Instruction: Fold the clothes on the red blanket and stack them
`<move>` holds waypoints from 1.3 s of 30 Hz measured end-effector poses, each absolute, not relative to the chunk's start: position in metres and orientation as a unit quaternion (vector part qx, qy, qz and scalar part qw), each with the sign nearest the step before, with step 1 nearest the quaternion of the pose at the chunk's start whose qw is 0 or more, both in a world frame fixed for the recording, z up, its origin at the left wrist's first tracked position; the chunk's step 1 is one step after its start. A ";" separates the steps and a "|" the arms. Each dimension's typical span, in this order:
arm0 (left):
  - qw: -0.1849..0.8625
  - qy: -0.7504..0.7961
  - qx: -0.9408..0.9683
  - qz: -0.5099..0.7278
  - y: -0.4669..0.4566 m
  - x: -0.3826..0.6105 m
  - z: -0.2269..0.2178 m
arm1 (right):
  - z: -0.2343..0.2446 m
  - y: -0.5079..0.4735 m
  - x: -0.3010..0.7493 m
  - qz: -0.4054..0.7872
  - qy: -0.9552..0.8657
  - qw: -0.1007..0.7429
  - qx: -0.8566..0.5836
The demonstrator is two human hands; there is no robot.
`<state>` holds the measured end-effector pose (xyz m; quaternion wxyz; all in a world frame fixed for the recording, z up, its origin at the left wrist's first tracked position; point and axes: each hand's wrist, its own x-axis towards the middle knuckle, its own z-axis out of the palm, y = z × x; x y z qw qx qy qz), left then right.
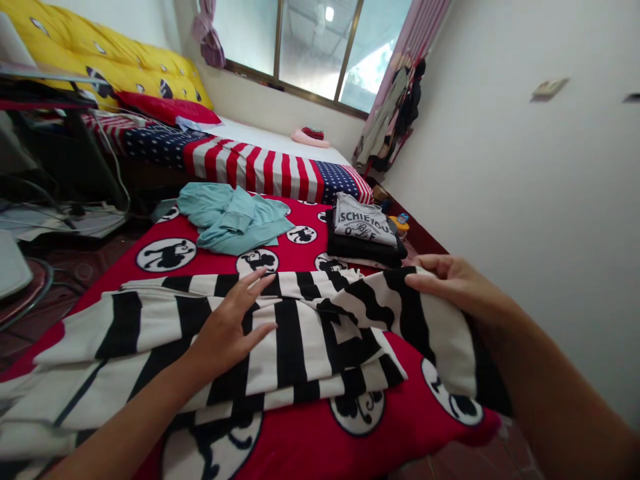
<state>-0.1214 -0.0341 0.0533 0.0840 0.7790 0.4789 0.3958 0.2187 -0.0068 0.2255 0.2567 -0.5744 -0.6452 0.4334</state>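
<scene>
A black-and-white striped garment [300,333] lies spread across a red blanket with black cartoon circles [310,433]. My left hand [233,327] rests flat on its middle, fingers stretched out and apart. My right hand [453,280] grips the garment's right edge, fingers curled over the cloth and lifting it slightly off the blanket.
A crumpled teal garment [233,220] lies farther back on the blanket. A stack of folded clothes with a grey printed shirt on top [363,230] sits at the back right. Behind is a flag-patterned mattress [260,167]; a white wall [525,200] runs along the right.
</scene>
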 end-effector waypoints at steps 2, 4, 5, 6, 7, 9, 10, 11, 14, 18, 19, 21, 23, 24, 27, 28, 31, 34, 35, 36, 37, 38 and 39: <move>0.135 0.437 0.787 0.413 -0.049 -0.105 0.075 | 0.226 -0.014 0.179 0.463 -0.693 0.215 -0.509; 0.193 0.410 0.773 0.444 -0.062 -0.090 0.089 | 0.218 -0.018 0.139 0.486 -0.746 0.180 -0.419; 0.219 0.409 0.756 0.462 -0.067 -0.086 0.092 | 0.212 -0.018 0.121 0.507 -0.762 0.174 -0.363; 0.242 0.417 0.734 0.479 -0.070 -0.084 0.093 | 0.205 -0.017 0.106 0.545 -0.762 0.176 -0.303; 0.261 0.433 0.709 0.492 -0.071 -0.085 0.091 | 0.198 -0.013 0.096 0.587 -0.747 0.187 -0.249; 0.286 0.477 0.662 0.503 -0.070 -0.094 0.084 | 0.185 -0.002 0.090 0.639 -0.705 0.243 -0.187; 0.290 0.498 0.644 0.503 -0.069 -0.100 0.079 | 0.178 0.006 0.096 0.630 -0.695 0.291 -0.188; 0.290 0.516 0.630 0.502 -0.067 -0.107 0.074 | 0.170 0.013 0.106 0.593 -0.698 0.342 -0.211; 0.277 0.550 0.613 0.496 -0.066 -0.127 0.060 | 0.138 0.033 0.156 0.380 -0.761 0.403 -0.337; 0.263 0.512 0.705 0.414 -0.076 -0.137 0.049 | 0.078 0.039 0.213 0.187 -0.866 0.220 -0.409; 0.252 0.486 0.750 0.370 -0.080 -0.137 0.048 | 0.064 0.038 0.220 0.157 -0.880 0.185 -0.409; 0.227 0.427 0.832 0.271 -0.086 -0.134 0.045 | 0.044 0.034 0.227 0.120 -0.894 0.156 -0.402; 0.227 0.378 0.876 0.196 -0.089 -0.131 0.045 | 0.037 0.033 0.228 0.118 -0.896 0.169 -0.392; 0.248 0.366 0.878 0.186 -0.089 -0.130 0.046 | 0.037 0.035 0.227 0.128 -0.895 0.180 -0.387; 0.382 0.453 0.742 0.315 -0.077 -0.132 0.052 | 0.048 0.049 0.221 0.183 -0.870 0.225 -0.399; 0.427 0.506 0.636 0.398 -0.070 -0.134 0.054 | 0.052 0.055 0.218 0.209 -0.850 0.246 -0.417; 0.479 0.599 0.289 0.573 -0.051 -0.140 0.055 | 0.054 0.077 0.203 0.273 -0.776 0.298 -0.485; 0.504 0.617 0.182 0.577 -0.050 -0.144 0.049 | 0.041 0.092 0.187 0.290 -0.744 0.291 -0.526; 0.509 0.619 0.183 0.570 -0.054 -0.145 0.046 | 0.035 0.095 0.183 0.288 -0.741 0.288 -0.534; 0.512 0.617 0.186 0.567 -0.059 -0.148 0.045 | 0.030 0.096 0.180 0.286 -0.738 0.288 -0.539; 0.514 0.612 0.186 0.571 -0.064 -0.150 0.044 | 0.026 0.096 0.177 0.283 -0.735 0.292 -0.542; 0.517 0.604 0.176 0.581 -0.068 -0.154 0.045 | 0.024 0.095 0.176 0.282 -0.732 0.298 -0.544; 0.522 0.592 0.155 0.594 -0.071 -0.158 0.046 | 0.023 0.094 0.177 0.284 -0.730 0.303 -0.543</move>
